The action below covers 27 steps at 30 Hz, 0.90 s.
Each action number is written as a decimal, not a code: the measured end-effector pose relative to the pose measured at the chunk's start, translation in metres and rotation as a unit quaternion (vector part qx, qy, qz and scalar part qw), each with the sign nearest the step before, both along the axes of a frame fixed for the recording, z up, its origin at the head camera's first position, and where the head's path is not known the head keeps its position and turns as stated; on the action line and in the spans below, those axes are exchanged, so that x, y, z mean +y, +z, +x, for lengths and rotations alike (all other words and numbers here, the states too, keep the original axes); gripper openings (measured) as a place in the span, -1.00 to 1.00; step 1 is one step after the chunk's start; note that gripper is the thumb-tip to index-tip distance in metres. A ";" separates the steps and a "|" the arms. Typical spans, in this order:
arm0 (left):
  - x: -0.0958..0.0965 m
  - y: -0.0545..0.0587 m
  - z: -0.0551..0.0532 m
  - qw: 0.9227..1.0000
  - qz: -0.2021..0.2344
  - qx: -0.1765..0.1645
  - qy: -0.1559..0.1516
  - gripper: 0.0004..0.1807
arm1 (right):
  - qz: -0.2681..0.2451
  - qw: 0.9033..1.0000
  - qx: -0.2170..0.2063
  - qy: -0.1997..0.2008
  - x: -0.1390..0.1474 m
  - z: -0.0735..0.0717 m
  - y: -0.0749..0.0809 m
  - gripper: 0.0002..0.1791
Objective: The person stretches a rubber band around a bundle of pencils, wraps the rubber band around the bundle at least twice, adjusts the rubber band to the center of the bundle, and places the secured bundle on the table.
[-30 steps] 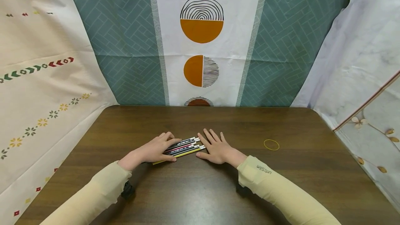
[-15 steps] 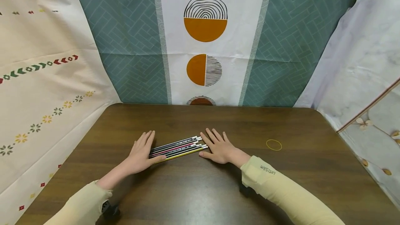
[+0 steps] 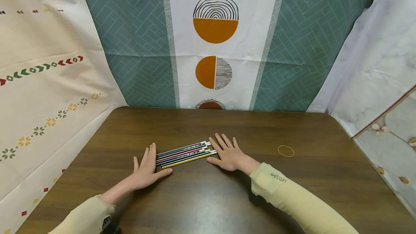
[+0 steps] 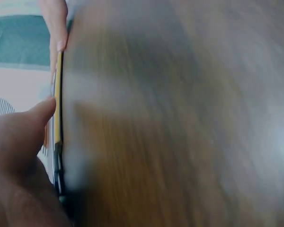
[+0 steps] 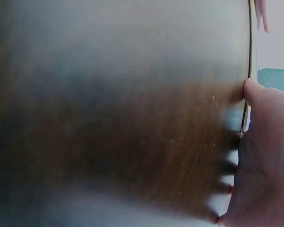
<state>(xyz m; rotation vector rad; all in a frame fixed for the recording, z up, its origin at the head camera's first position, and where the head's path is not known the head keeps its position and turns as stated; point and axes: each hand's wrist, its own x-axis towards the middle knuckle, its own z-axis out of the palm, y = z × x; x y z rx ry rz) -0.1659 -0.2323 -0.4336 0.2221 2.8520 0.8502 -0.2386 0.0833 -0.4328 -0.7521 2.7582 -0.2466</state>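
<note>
Several pencils (image 3: pixel 184 154), mostly dark with one red and one yellow, lie side by side on the wooden table, eraser ends to the right. At their left ends is my left hand (image 3: pixel 146 170), its fingers straight and its thumb spread below the row. My right hand (image 3: pixel 229 156) lies by the eraser ends with its fingers spread. In the left wrist view the yellow pencil (image 4: pixel 57 109) shows edge-on beyond the left thumb (image 4: pixel 45 111). The right wrist view has the right thumb (image 5: pixel 255 90) beside the row's edge.
A yellow rubber band (image 3: pixel 286 151) lies on the table (image 3: pixel 208 198) to the right of the right hand. Patterned cloths (image 3: pixel 139 64) hang behind the table and along both sides.
My left hand has moved left off the tops of the pencils to their left ends, and its fingers have straightened. The right hand has stayed at the eraser ends.
</note>
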 end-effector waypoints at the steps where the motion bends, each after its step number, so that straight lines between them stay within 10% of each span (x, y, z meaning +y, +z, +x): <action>1: 0.002 -0.001 -0.001 1.000 0.005 0.003 0.002 0.30 | -0.002 1.000 0.000 -0.003 0.000 0.000 -0.002 -0.12; 17: 0.006 -0.005 -0.010 0.999 0.027 0.004 0.018 0.35 | 0.003 1.000 0.013 -0.009 -0.002 -0.002 -0.011 -0.10; 27: -0.003 0.006 0.003 0.989 0.136 -0.006 0.054 0.26 | 0.001 1.000 0.013 -0.011 -0.002 -0.002 -0.011 -0.10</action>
